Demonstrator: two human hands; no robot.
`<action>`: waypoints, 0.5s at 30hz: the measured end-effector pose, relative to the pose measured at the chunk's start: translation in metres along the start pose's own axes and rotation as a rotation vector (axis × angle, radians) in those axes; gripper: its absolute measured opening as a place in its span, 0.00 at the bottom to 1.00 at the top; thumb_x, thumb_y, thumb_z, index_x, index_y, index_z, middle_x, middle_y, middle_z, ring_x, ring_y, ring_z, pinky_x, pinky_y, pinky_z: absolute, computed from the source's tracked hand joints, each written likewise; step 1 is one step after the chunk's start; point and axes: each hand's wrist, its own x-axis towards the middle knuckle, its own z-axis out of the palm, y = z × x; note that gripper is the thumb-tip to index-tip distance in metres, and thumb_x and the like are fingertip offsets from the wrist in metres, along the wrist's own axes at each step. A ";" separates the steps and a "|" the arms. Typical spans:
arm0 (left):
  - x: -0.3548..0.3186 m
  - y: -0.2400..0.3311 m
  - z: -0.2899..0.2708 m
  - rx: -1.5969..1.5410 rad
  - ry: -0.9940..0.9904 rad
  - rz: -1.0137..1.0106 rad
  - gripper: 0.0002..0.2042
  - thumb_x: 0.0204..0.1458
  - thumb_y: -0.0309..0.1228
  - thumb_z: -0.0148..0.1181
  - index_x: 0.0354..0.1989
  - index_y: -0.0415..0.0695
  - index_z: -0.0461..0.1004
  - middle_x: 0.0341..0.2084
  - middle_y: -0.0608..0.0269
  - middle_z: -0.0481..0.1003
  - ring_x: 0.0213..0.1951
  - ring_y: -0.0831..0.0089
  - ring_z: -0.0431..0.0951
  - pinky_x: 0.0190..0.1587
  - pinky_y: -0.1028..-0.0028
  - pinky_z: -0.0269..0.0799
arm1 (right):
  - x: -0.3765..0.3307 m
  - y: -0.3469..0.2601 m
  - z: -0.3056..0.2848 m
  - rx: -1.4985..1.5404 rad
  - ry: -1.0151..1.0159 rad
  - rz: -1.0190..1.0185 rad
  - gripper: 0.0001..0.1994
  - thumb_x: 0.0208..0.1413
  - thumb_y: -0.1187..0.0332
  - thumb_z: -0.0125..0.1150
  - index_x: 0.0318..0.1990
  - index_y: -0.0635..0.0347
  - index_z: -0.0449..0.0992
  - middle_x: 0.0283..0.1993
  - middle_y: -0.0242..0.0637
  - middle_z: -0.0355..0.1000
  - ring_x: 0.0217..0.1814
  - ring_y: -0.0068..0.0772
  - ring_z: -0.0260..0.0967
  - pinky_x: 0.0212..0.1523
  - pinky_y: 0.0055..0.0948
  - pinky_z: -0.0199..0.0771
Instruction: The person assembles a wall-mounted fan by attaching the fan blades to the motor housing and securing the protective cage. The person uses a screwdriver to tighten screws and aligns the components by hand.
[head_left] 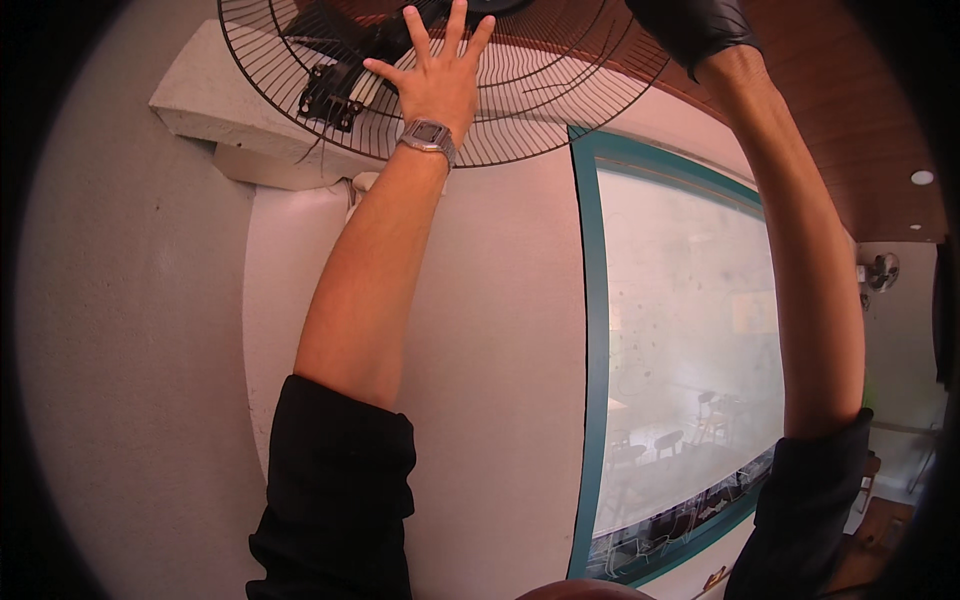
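Overhead, a large black wire fan guard (520,145) spans the top of the view, its upper part cut off by the edge. My left hand (437,90), bare with a grey digital watch (428,136) on the wrist, reaches up to it. The fingers are spread out over the wires and grip nothing. Beside that hand, a dark bracket or motor part (335,95) shows through the guard. My right hand (705,30) wears a black glove and is raised near the guard's right rim. Its fingers run out of the picture, so whatever they touch is hidden.
A concrete beam (205,95) juts from the wall behind the guard. Below it is a teal-framed window (592,330) with reflections of chairs. Wood panelling (850,110) covers the ceiling at right. A smaller wall fan (882,272) hangs farther off.
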 end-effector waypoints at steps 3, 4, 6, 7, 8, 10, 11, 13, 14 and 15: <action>0.000 -0.006 0.004 -0.006 0.003 0.001 0.36 0.61 0.32 0.53 0.78 0.64 0.50 0.80 0.68 0.38 0.78 0.41 0.33 0.60 0.16 0.52 | 0.002 -0.014 -0.002 -0.027 -0.123 0.064 0.10 0.62 0.69 0.62 0.44 0.67 0.76 0.41 0.57 0.81 0.41 0.55 0.82 0.38 0.43 0.82; 0.000 -0.006 0.004 -0.012 0.004 0.001 0.36 0.61 0.32 0.53 0.78 0.64 0.50 0.80 0.68 0.38 0.78 0.41 0.33 0.60 0.16 0.51 | 0.004 -0.017 -0.004 -0.057 -0.120 0.063 0.10 0.62 0.69 0.62 0.44 0.67 0.76 0.40 0.57 0.81 0.41 0.55 0.82 0.38 0.43 0.82; 0.000 -0.007 0.004 -0.006 0.001 -0.002 0.36 0.61 0.32 0.53 0.78 0.64 0.50 0.80 0.67 0.39 0.78 0.41 0.34 0.60 0.16 0.51 | 0.007 -0.022 -0.005 -0.117 -0.113 0.059 0.10 0.62 0.69 0.61 0.44 0.68 0.76 0.39 0.57 0.80 0.40 0.54 0.82 0.37 0.42 0.82; 0.001 -0.004 0.003 -0.011 0.002 0.000 0.36 0.61 0.32 0.53 0.78 0.64 0.50 0.80 0.67 0.39 0.78 0.41 0.34 0.60 0.16 0.51 | 0.009 -0.011 0.000 -0.031 -0.058 -0.034 0.10 0.62 0.68 0.61 0.44 0.68 0.76 0.38 0.58 0.80 0.39 0.55 0.82 0.37 0.43 0.81; 0.002 -0.002 0.003 -0.016 0.003 0.002 0.36 0.61 0.32 0.53 0.78 0.64 0.50 0.80 0.67 0.39 0.78 0.41 0.34 0.60 0.16 0.51 | 0.011 0.002 0.009 0.056 -0.004 -0.127 0.11 0.62 0.67 0.61 0.44 0.68 0.76 0.36 0.58 0.79 0.38 0.55 0.82 0.36 0.44 0.81; 0.003 -0.001 0.003 -0.016 0.002 0.005 0.36 0.61 0.32 0.53 0.78 0.64 0.50 0.80 0.67 0.39 0.78 0.41 0.34 0.60 0.16 0.51 | 0.013 0.012 0.016 0.112 0.072 -0.259 0.11 0.62 0.68 0.61 0.44 0.68 0.76 0.35 0.58 0.79 0.37 0.55 0.82 0.37 0.45 0.80; 0.002 -0.001 0.005 -0.016 0.014 0.005 0.36 0.61 0.32 0.53 0.78 0.64 0.50 0.80 0.67 0.39 0.78 0.41 0.34 0.60 0.16 0.51 | 0.014 0.011 0.015 0.080 0.094 -0.298 0.10 0.62 0.68 0.61 0.44 0.68 0.76 0.34 0.58 0.79 0.37 0.54 0.82 0.38 0.45 0.80; 0.001 -0.004 0.008 -0.012 0.037 0.005 0.36 0.61 0.32 0.53 0.78 0.64 0.51 0.80 0.67 0.39 0.78 0.41 0.34 0.60 0.16 0.51 | 0.011 -0.001 0.010 0.004 0.062 -0.271 0.09 0.62 0.70 0.59 0.44 0.68 0.76 0.35 0.56 0.79 0.39 0.54 0.81 0.40 0.45 0.81; 0.000 -0.006 0.008 -0.011 0.044 0.004 0.35 0.61 0.31 0.53 0.78 0.64 0.51 0.80 0.67 0.39 0.78 0.41 0.34 0.60 0.16 0.52 | 0.008 -0.014 0.005 -0.038 0.009 -0.207 0.09 0.62 0.71 0.59 0.45 0.68 0.76 0.36 0.55 0.80 0.40 0.54 0.81 0.42 0.44 0.81; -0.001 -0.009 0.009 -0.010 0.051 0.004 0.35 0.61 0.31 0.53 0.78 0.63 0.52 0.80 0.67 0.39 0.78 0.41 0.34 0.60 0.16 0.52 | 0.008 -0.022 0.002 -0.079 -0.044 -0.142 0.09 0.62 0.72 0.58 0.45 0.68 0.76 0.37 0.54 0.81 0.41 0.54 0.81 0.43 0.44 0.82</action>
